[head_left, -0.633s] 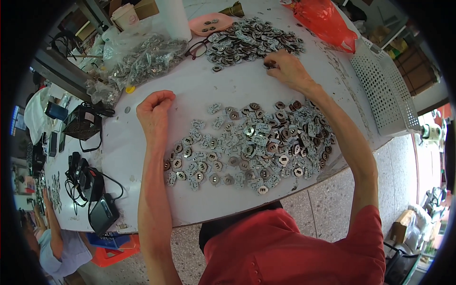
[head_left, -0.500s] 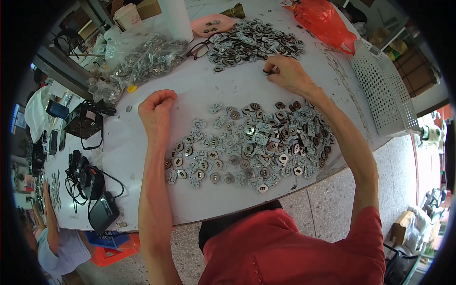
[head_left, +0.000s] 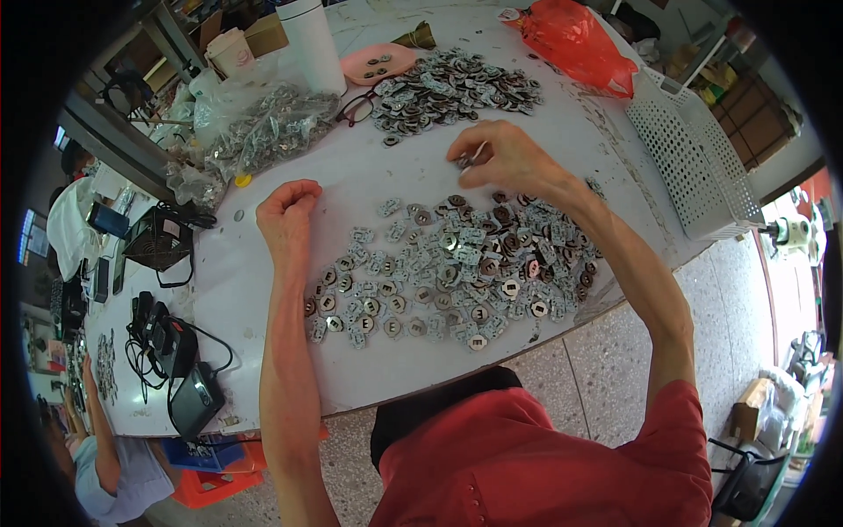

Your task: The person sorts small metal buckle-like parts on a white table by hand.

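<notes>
My right hand [head_left: 505,161] is above the table between two heaps, its thumb and fingers closed on a small round metal part [head_left: 466,162]. Below it spreads the near heap of small metal parts [head_left: 421,297], silvery plates and brownish discs with dark slots. Beyond it lies the far heap of similar parts [head_left: 452,88]. To the left, my left hand [head_left: 287,211] rests on the white table [head_left: 233,290] with its fingers curled in. Whatever it may hold is hidden by the fingers.
Clear plastic bags of metal parts [head_left: 281,123], a white bottle [head_left: 312,48], eyeglasses [head_left: 358,108] and a pink dish [head_left: 356,63] stand at the back left. A red bag [head_left: 575,44] and white perforated basket [head_left: 694,162] are right. Adapters [head_left: 167,342] lie left; another person [head_left: 114,470] sits beyond.
My right hand has drawn back from the far heap toward the near one, moving left with the small part in its fingers. My left hand stays curled in nearly the same place.
</notes>
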### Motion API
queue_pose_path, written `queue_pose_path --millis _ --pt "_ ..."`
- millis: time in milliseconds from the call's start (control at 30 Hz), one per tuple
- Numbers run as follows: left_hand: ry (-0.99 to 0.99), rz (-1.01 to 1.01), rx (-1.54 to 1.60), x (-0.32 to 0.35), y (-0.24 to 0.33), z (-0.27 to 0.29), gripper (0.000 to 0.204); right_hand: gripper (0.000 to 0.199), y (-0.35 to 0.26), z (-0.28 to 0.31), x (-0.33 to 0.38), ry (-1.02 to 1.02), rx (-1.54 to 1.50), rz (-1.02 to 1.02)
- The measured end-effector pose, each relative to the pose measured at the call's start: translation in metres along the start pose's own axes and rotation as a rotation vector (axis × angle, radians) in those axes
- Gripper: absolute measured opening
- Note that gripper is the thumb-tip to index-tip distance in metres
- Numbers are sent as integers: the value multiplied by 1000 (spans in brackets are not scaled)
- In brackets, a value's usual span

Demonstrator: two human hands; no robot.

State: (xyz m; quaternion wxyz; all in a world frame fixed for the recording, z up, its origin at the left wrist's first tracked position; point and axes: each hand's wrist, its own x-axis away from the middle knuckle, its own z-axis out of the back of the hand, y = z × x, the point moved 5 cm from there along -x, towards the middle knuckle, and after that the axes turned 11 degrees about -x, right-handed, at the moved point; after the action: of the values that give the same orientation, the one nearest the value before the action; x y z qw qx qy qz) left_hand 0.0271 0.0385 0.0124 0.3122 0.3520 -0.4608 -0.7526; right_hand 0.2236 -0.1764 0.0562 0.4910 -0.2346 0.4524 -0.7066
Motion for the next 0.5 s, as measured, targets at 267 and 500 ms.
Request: queue_pose_path --millis 267,500 --pt "1 9 -33 0 -1 -3 17 27 -38 -39 36 -122 153 240" --pt "-2 -4 -37 0 4 -8 17 27 83 106 -14 558 477 81"
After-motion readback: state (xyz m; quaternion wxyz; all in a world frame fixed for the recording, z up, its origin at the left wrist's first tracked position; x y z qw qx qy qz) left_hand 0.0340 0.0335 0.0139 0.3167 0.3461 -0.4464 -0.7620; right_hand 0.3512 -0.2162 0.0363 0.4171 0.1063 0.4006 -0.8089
